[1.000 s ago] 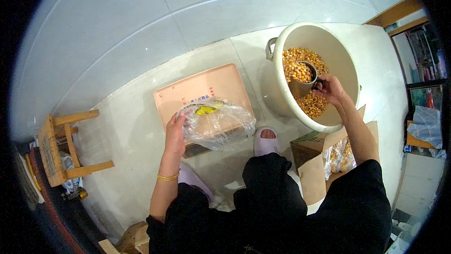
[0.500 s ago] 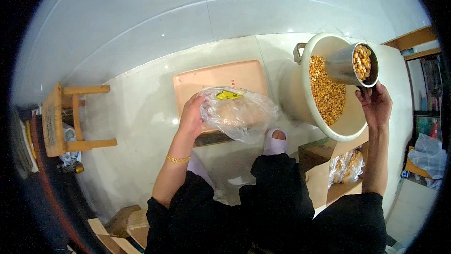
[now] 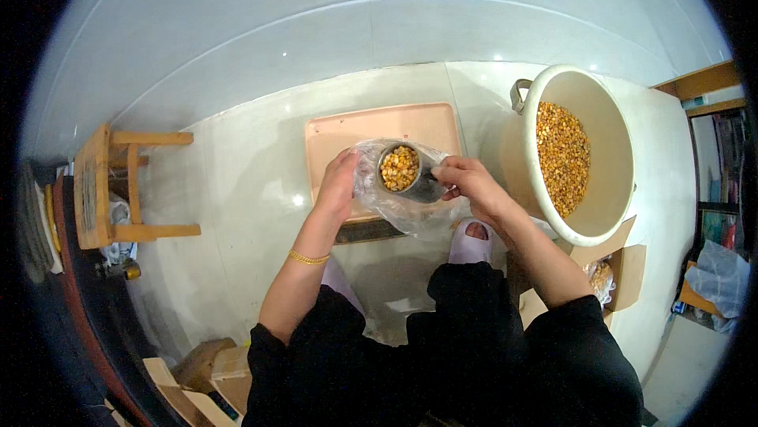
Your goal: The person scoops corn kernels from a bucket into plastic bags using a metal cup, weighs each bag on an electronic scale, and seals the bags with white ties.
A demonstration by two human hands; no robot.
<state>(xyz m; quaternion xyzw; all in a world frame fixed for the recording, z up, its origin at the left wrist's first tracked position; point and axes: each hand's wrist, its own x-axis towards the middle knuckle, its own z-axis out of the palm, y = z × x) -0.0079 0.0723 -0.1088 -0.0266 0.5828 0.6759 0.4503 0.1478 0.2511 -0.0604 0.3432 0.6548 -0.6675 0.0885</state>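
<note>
My left hand (image 3: 337, 184) is closed on the left edge of a clear plastic bag (image 3: 395, 216), in front of my body. The fingers of my right hand (image 3: 472, 184) grip a metal mug (image 3: 425, 188) by its handle side. The mug is at the mouth of the bag, with the thin plastic around and below it. Golden corn kernels (image 3: 399, 166) show inside the mug. To the right, a large cream bucket (image 3: 618, 166) leans toward me, with more kernels (image 3: 564, 162) lying in it.
Behind the bag a pink tray (image 3: 328, 128) lies on the pale tiled floor. At left stands a wooden stool (image 3: 95, 190). An open cardboard box (image 3: 628, 281) with a bagged item sits below the bucket. More cardboard (image 3: 229, 368) lies at lower left. A shelf (image 3: 714, 158) borders the right side.
My right hand has brought the filled mug leftward from over the bucket to the bag's mouth. My left hand still holds the bag at nearly the same place.
</note>
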